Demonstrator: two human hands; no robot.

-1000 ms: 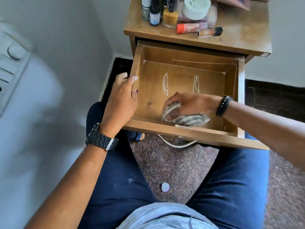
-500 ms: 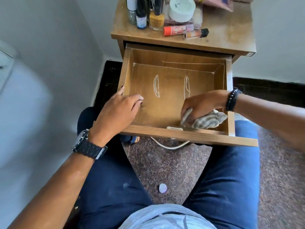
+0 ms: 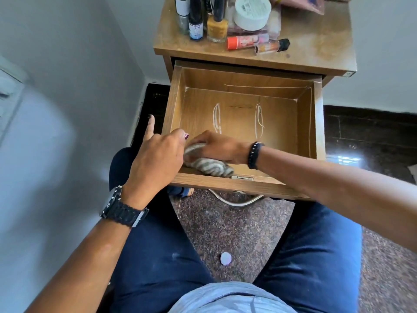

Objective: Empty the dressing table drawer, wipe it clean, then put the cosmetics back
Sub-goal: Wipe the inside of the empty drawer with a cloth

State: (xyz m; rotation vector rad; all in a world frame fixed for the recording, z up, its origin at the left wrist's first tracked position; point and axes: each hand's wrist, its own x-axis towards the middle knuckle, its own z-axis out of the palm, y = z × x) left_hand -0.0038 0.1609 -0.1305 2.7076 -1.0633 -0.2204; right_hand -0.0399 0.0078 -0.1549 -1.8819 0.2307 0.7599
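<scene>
Wooden worktop [image 3: 316,48] carries the cosmetics [image 3: 248,39]; below, my right hand [image 3: 218,147] grips a striped grey cloth [image 3: 209,166], wiping the emptied wooden drawer's [image 3: 318,123] front-left corner; my left hand [image 3: 155,161], fingers loose, steadies its rim. Next, I judge: restock.

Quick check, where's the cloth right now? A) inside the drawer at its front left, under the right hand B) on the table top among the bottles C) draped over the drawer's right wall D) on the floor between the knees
A: the right hand holds the striped cloth down on the drawer floor by the front left corner.
</scene>
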